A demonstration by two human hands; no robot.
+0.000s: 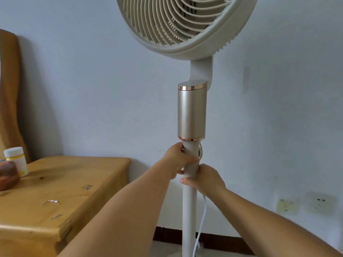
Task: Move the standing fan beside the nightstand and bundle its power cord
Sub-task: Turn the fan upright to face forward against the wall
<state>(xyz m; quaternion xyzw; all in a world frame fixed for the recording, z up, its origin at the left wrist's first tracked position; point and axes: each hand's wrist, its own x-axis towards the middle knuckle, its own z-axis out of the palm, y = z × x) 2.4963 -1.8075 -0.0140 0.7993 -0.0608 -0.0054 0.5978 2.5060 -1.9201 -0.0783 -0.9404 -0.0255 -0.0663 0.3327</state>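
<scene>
One fan [192, 112] stands upright in the middle of the frame, its round grille cut off by the top edge, a gold cylinder below the neck and a pale pole running down to the bottom edge. Two hands hold that pole just under the cylinder. The left hand [178, 159] is the higher one, fingers wrapped closed around the pole; the right hand [204, 178] sits directly beneath it, touching it, fingers also curled shut on the pole with the thumb across the front. One white cord [201, 223] hangs from behind the right hand down along the right side of the pole to the bottom of the frame, loose and not bundled.

One wooden nightstand [61, 197] fills the lower left, its scratched top near the fan but apart from it. At its far left edge stand one white bottle [16, 160] with a yellow label and one brown rounded thing [8, 176], touching each other. A tan headboard [9, 86] rises at the left edge.

The wall [92, 71] behind is plain pale blue-grey. Two square wall plates [286, 205] sit side by side at lower right, above a dark baseboard [222, 242] and a strip of light floor.
</scene>
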